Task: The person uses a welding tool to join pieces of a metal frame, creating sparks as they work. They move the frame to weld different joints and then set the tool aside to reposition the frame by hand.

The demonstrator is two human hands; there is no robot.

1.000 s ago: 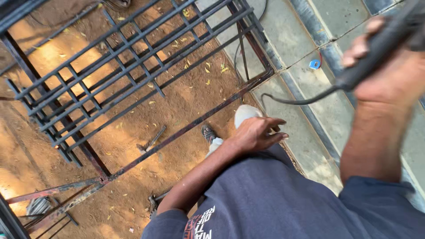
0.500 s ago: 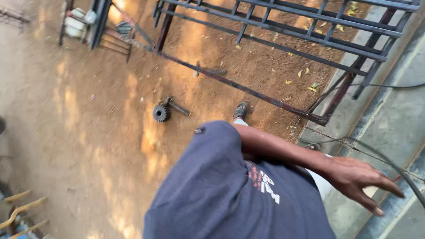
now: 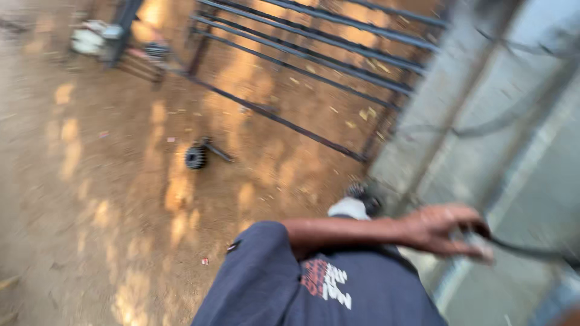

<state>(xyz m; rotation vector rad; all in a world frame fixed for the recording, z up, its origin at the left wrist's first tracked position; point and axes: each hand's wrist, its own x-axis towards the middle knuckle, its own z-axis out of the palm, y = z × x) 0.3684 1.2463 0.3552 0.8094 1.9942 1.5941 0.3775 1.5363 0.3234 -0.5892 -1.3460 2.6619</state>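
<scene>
Your hand (image 3: 444,232) curls loosely round the dark cable (image 3: 531,250), gathering it; next, firm up the hold. Metal grille (image 3: 314,54) lies well beyond.

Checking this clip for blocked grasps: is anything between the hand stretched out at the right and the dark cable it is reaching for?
Nothing visible is. The hand is already at the dark cable, fingers curled about it as far as the blur shows. The cable runs off right over the grey slab. The other hand is out of view.
</scene>
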